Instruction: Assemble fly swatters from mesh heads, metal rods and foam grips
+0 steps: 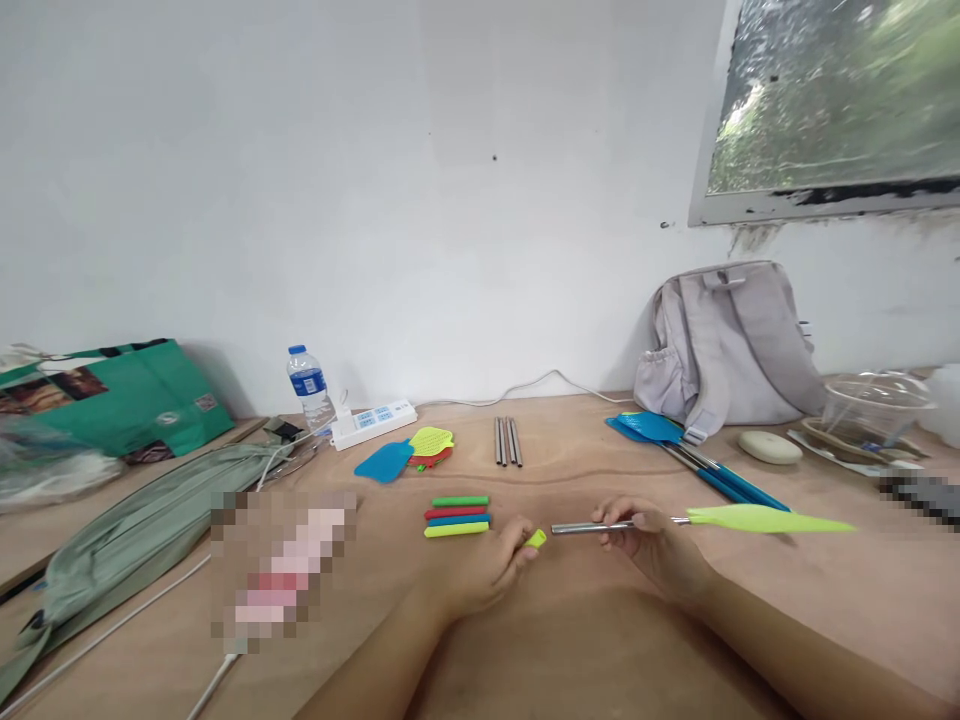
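My right hand [637, 535] is closed around the metal rod [577, 528] of a fly swatter. Its yellow-green head [757, 518] points to the right. The rod's bare end faces left. In my left hand [495, 565] is a yellow-green handle [536, 539], its hollow end turned toward the rod with a small gap between them. Most of that handle is hidden by my fingers. Just beyond my left hand lie several coloured handles: green [460, 501], red [457, 512], blue [459, 521] and yellow [456, 530]. Farther back, several metal rods [508, 442] lie side by side.
Blue [382, 462] and yellow [433, 441] swatter heads lie back left. Blue-handled swatters [739, 485] lie right, before a grey backpack [731, 345]. A power strip [373, 425], water bottle [309, 385], green bag [157, 395] and grey-green bag [161, 530] occupy the left.
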The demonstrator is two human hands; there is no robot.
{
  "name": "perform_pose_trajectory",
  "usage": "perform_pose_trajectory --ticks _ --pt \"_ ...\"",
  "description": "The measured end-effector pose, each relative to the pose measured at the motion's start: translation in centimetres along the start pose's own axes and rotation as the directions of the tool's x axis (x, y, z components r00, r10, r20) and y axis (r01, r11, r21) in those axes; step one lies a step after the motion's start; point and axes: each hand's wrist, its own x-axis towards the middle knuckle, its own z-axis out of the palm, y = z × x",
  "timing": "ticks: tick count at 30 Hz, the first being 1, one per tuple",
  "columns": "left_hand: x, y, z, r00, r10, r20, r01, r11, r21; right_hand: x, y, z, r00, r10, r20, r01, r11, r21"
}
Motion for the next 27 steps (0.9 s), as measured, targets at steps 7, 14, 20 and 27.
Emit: perform_pose_trajectory --ticks 7,14,20,27 --pt "-0.2 0.3 0.2 0.994 0.069 -0.081 -0.066 0.997 0.042 -0.1 -0.6 0.6 0.998 0.017 0.056 -0.013 0.998 -0.064" --pt "-0.1 -0.6 0.6 0.991 0.098 -0.088 -0.083 0.984 0.156 -0.1 -0.6 1.0 0.998 0.019 0.061 -0.02 1.0 0.009" --pt "0.1 0.0 1.5 0.982 0.04 -0.185 -0.017 0.992 0.126 0.0 -0.6 1.0 0.996 0.035 0.082 -0.036 0.999 0.012" --pt "0.8 2.5 3.1 0.942 0.086 -0.325 -0.083 0.996 0.025 -0.5 1.8 3.5 0.995 0.093 0.038 -0.094 0.995 0.025"
